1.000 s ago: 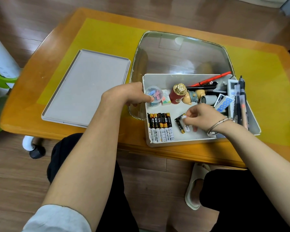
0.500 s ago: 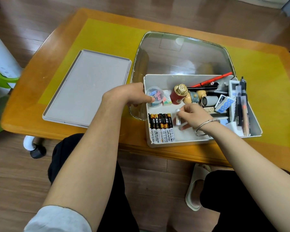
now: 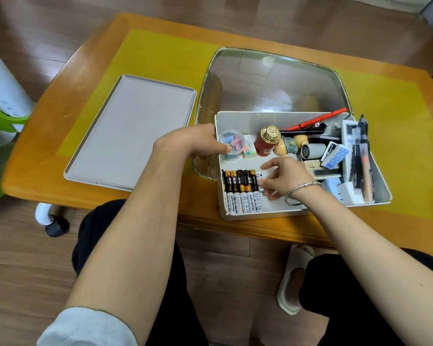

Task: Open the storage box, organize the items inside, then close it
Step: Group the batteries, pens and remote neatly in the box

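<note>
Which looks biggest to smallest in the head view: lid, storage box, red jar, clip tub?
1. lid and storage box: alike in apparent size, not ranked against each other.
2. red jar
3. clip tub, close to the jar and partly covered by the left hand, so unsure.

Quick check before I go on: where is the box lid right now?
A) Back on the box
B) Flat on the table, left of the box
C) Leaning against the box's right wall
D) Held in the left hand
B: the grey lid lies flat on the table, left of the open storage box, with neither hand touching it.
</note>
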The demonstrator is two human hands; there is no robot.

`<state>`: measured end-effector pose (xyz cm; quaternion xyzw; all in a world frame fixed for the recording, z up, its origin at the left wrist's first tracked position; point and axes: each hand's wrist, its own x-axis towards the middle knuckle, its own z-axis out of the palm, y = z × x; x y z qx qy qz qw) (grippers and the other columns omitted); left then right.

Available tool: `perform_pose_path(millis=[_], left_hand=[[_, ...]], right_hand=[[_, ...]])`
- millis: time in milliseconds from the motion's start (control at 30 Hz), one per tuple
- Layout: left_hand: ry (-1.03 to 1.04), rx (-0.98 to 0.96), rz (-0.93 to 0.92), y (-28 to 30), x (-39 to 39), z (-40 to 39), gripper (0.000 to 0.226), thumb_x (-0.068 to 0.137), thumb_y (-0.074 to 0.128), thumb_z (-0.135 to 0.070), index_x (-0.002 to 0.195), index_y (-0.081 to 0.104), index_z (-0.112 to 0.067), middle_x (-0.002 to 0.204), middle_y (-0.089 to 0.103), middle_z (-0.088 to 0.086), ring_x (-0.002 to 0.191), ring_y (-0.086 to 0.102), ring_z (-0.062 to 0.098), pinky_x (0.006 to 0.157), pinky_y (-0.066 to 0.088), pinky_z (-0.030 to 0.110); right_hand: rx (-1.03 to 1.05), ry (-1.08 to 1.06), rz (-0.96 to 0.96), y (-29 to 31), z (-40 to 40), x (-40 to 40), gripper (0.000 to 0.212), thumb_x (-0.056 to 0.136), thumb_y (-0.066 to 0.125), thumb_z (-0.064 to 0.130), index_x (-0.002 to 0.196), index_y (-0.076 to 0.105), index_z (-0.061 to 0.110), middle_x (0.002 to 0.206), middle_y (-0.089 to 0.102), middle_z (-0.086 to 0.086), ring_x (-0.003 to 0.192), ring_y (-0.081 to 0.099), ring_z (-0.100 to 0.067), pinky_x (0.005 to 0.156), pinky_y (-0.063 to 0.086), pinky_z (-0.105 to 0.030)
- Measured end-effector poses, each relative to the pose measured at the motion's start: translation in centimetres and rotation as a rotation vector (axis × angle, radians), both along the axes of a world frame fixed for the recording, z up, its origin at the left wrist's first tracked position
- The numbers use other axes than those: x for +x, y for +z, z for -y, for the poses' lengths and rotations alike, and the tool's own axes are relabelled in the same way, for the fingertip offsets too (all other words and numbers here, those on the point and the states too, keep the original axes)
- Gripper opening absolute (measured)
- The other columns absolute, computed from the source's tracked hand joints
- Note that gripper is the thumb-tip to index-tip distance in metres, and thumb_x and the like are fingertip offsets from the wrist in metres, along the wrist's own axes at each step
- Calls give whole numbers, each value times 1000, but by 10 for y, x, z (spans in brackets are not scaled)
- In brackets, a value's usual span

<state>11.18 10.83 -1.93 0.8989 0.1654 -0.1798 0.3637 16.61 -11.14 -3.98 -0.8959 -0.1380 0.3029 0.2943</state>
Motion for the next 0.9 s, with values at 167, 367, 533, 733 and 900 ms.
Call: perform_pose_path(millis=[167,367,533,733,900], left_hand=[[1,8,-4,0,0,0,50,86,62,-50,127,45,-26,87,53,-11,84,62,16,65,54,29],[-12,11,-2,0,1,0,46,87,61,-49,125,46,-27,87,54,-10,82,61,15,63,52,28],[-9,32,-17,0,1,0,53,86,61,-50,129,45,-23,89,54,-8,93,64,21,73,56,35],[0,32,-11,-1,1,1,54,86,61,-51,130,45,-25,88,53,-10,90,64,20,71,56,34],[1,24,-5,-2,0,1,49,85,61,-52,125,46,-27,88,55,-10,91,65,20,71,56,35]], right_hand=[[-88,141,55,5,1,-2,55,71,78,1,120,56,16,80,68,-7,75,69,-29,73,58,-45],[-146,228,163,12,0,-6,57,73,78,7,125,57,18,85,66,-1,84,65,-19,86,52,-35],[-126,178,252,33,25,9,46,73,74,0,116,62,11,93,69,-7,74,61,-21,72,50,-25],[-440,216,346,51,67,17,21,87,56,9,100,72,11,103,70,-10,100,62,-27,84,42,-24],[-617,302,221,43,68,12,27,86,62,20,112,68,19,112,66,-4,104,60,-23,86,44,-26]])
